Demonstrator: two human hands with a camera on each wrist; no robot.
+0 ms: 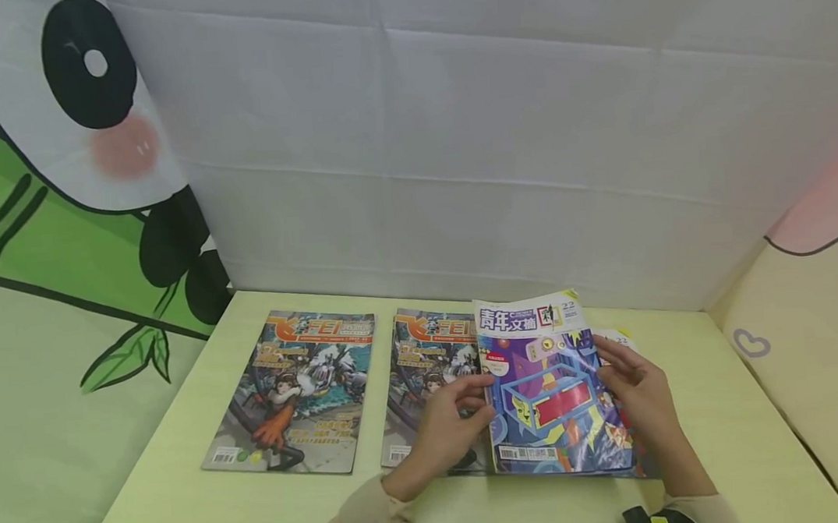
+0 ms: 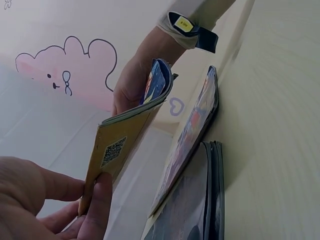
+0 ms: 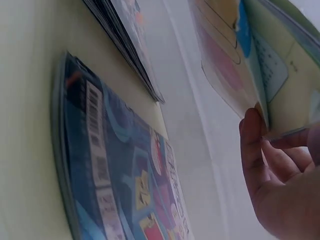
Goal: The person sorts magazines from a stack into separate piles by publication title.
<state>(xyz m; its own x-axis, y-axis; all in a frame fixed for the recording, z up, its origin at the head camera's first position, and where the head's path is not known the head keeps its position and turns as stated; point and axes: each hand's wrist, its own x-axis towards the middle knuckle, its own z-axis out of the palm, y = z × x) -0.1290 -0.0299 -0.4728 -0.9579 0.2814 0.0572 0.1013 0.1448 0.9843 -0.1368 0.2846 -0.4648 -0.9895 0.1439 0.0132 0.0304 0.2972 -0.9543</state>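
A purple-blue magazine (image 1: 544,396) with a white title band is raised above the pale table, held between both hands. My left hand (image 1: 447,424) pinches its left edge between thumb and fingers. On the opposite edge, my right hand (image 1: 638,388) grips it. The left wrist view shows the lifted magazine's yellowish back (image 2: 115,150) with a QR code, its pages bowed. Below and partly hidden by it lies another magazine (image 1: 620,334), whose barcode cover (image 3: 125,150) shows in the right wrist view. The held magazine also overlaps a grey action-art magazine (image 1: 413,371) to its left.
A second copy of the grey action-art magazine (image 1: 291,392) lies farther left on the table (image 1: 168,460). A white cloth wall (image 1: 456,151) rises behind the table, and printed side panels (image 1: 808,338) stand at left and right.
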